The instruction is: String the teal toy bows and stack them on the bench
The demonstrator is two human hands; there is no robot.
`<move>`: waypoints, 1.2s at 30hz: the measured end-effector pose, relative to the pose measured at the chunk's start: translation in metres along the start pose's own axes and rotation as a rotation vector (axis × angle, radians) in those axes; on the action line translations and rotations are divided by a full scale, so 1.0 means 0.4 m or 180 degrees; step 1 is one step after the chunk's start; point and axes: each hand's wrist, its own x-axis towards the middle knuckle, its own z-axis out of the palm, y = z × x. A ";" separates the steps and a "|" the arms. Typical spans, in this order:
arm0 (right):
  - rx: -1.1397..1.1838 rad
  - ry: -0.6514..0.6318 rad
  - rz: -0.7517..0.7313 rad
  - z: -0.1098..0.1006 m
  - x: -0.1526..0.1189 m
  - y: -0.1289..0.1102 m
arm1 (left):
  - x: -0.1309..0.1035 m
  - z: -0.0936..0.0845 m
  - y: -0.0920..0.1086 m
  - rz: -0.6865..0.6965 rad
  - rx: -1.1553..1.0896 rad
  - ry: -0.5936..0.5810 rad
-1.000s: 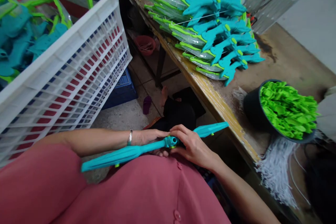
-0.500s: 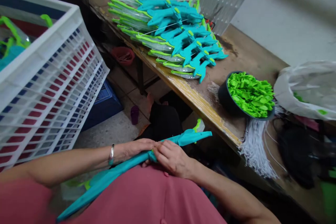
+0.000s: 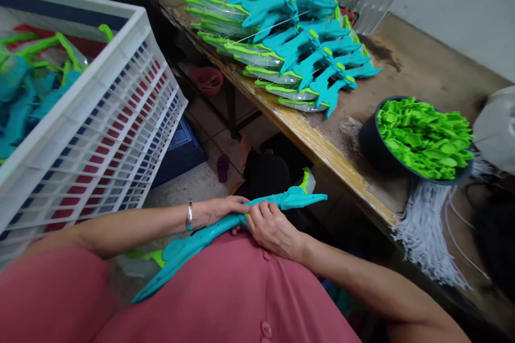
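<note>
In front of my lap is a long turquoise plastic toy part [image 3: 191,252], slanting from lower left to upper right. A clear piece with a lime-green edge [image 3: 308,179] sticks out near its far end. My left hand [image 3: 221,211], with a silver bracelet at the wrist, is closed round the part's middle. Fingers bent, my right hand [image 3: 273,228] grips it just beside the left. Between the hands a small bit of lime green shows at the part's middle; the fingertips cover most of it.
Several similar turquoise-and-green toys [image 3: 289,48] lie stacked on the workbench [image 3: 418,59]. A black bowl [image 3: 372,139] of lime-green pieces [image 3: 426,139] stands nearer, with white strings [image 3: 430,241] hanging below. At left is a white crate [image 3: 132,86] holding more toys.
The view has shifted, so the bench and bowl appear larger and the crate shows more of its contents. Both hands keep hold of the toy part, whose near end has tilted up slightly.
</note>
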 end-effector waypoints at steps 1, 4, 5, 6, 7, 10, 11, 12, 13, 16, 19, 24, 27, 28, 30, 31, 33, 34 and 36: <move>-0.0089 -0.0017 -0.0096 -0.003 0.004 0.001 | 0.002 0.002 -0.008 0.0029 -0.0020 0.0006; -0.0357 0.0007 -0.0466 -0.006 0.007 0.006 | 0.008 0.007 -0.035 0.0190 -0.0104 0.0011; -0.0400 0.0020 -0.0564 -0.004 0.005 0.008 | 0.009 0.007 -0.043 0.0246 -0.0142 -0.0001; -0.0397 0.0036 -0.0615 -0.001 0.003 0.010 | 0.011 0.007 -0.051 0.0294 -0.0182 -0.0010; -0.0348 0.0046 -0.0612 0.004 0.000 0.011 | 0.013 0.005 -0.057 0.0323 -0.0220 -0.0016; 0.0004 0.0046 -0.0465 0.017 -0.005 0.018 | 0.017 -0.005 -0.061 0.0263 -0.0298 -0.0094; 0.0141 0.0061 -0.0399 0.019 -0.003 0.024 | 0.018 -0.011 -0.056 0.0213 -0.0322 -0.0161; 0.0269 0.0104 -0.0315 0.019 0.001 0.031 | 0.017 -0.016 -0.048 0.0143 -0.0343 -0.0248; 0.0402 0.0170 -0.0211 0.017 0.008 0.041 | 0.015 -0.022 -0.039 0.0063 -0.0368 -0.0343; 0.0911 0.0287 0.0106 -0.001 0.041 0.075 | 0.002 -0.035 -0.012 -0.0173 -0.0433 -0.0589; 0.1430 -0.0052 -0.0002 -0.016 0.073 0.098 | -0.016 -0.042 0.003 -0.0371 -0.0425 -0.0732; 0.1785 -0.0164 0.0154 0.004 0.081 0.086 | -0.060 -0.064 0.049 -0.0670 0.0434 -0.0751; 0.1998 -0.0208 0.0384 0.024 0.076 0.067 | -0.113 -0.085 0.130 -0.0454 0.1353 -0.0292; 0.2019 -0.0275 0.0462 0.030 0.076 0.062 | -0.133 -0.092 0.160 -0.0462 0.1583 -0.0231; 0.1941 -0.0433 0.0639 0.040 0.080 0.051 | -0.167 -0.100 0.211 -0.0498 0.1914 -0.0254; 0.1862 -0.0503 0.0738 0.044 0.083 0.046 | -0.177 -0.101 0.226 -0.0445 0.2067 -0.0276; 0.1720 -0.0599 0.0933 0.052 0.089 0.038 | -0.179 -0.096 0.230 -0.0142 0.2495 -0.0222; 0.1698 -0.0626 0.1015 0.056 0.091 0.035 | -0.171 -0.090 0.219 0.0081 0.2778 -0.0142; 0.1753 -0.0680 0.1161 0.064 0.091 0.031 | -0.141 -0.076 0.179 0.0529 0.3415 0.0107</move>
